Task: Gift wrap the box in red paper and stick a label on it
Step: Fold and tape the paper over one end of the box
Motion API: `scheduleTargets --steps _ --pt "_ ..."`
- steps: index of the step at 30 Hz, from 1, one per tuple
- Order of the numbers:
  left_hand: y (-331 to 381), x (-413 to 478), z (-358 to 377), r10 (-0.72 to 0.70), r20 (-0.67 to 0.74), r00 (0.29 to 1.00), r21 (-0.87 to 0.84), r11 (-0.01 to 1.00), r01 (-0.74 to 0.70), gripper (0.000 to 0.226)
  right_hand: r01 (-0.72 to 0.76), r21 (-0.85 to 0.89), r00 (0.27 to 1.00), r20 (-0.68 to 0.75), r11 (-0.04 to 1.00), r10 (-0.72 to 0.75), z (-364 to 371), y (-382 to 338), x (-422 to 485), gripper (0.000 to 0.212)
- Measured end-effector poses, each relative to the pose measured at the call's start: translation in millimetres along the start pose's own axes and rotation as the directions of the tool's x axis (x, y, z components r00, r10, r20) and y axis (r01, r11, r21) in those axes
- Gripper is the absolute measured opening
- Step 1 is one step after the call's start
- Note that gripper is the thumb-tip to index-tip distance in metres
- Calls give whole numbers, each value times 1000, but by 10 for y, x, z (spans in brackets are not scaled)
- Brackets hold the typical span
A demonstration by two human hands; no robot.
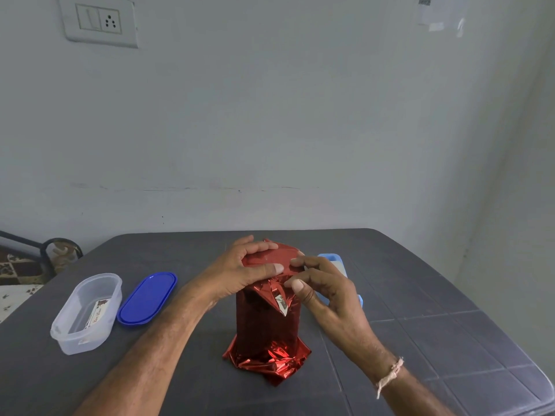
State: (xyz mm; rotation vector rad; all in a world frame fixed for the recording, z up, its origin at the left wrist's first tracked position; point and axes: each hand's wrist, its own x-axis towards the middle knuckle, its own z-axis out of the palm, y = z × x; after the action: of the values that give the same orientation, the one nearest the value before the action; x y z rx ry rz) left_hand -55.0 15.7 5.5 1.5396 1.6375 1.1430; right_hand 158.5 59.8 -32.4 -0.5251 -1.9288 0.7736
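Centrally on the tabletop (420, 325) stands the box (267, 322), our left hand (240, 271) gripping its folded top, our right hand (327, 292) pinching the near flap; we judge the red paper (270, 358) thin, slippery, crease-prone, best held at folded edges.

Tall upright box (267, 322), standing on end at the table's centre and sheathed in glossy metallic red paper (270, 355). The upper end is folded flat, held down from nine o'clock by the left hand (240, 271) and pinched at three o'clock by the right hand (324, 289). A pointed flap, silver underside exposed, hangs over the six-o'clock face. The lower end is left unfolded, flared and crumpled on the table. A small printed label (97, 315) is seen at nine o'clock.
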Motion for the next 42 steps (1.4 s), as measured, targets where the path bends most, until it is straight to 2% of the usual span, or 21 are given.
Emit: scheduleTargets --steps 6,11,14,15,16,17,18,20,22,25,27,28,35,42 --pt "-15 13 -5 4 13 1000 4 1000 -4 55 30 -15 999 -17 999 -31 16 1 5 20" --pt "-1 8 -31 1 45 999 -36 999 1 55 -63 151 996 -60 987 72 20 -71 62 25" --pt "51 -27 -78 -29 87 996 -160 986 42 68 -104 55 987 -121 993 110 23 -106 194 18" --pt "67 -34 -87 -46 99 994 -198 978 65 66 -131 15 985 -115 991 132 19 -103 247 15" --pt "79 -35 -93 -55 103 993 -221 972 77 53 -164 -35 982 -101 986 160 6 -105 300 17" --pt "88 -29 -102 -63 104 993 -230 969 85 37 -197 -99 978 -92 975 188 -17 -104 361 25" --pt "80 -23 -100 -67 106 992 -236 967 90 32 -230 -163 972 -83 959 219 -46 -103 415 37" --pt "26 -4 -105 -54 97 994 -248 966 76 43 -273 -235 962 -67 933 265 -99 -115 510 50" --pt "33 -35 -101 -57 76 995 -258 963 75 42 -290 -265 957 -71 920 281 -129 -138 588 46" --pt "10 -81 -107 -46 44 998 -245 968 55 35 -315 -307 949 -82 898 305 -142 -204 669 24" --pt "-2 -91 -122 -45 41 998 -227 972 53 34 -309 -332 948 -36 891 315 -136 -248 701 13" --pt "-6 -89 -127 -43 42 998 -218 975 51 34 -296 -343 950 -5 892 313 -133 -264 707 15" --pt "-2 -110 -143 -31 82 996 -185 982 46 50 -133 -466 939 223 875 262 -120 -258 666 52" --pt "43 -151 -125 2 89 996 -167 986 13 48 -46 -531 949 242 846 204 -58 -226 605 67"
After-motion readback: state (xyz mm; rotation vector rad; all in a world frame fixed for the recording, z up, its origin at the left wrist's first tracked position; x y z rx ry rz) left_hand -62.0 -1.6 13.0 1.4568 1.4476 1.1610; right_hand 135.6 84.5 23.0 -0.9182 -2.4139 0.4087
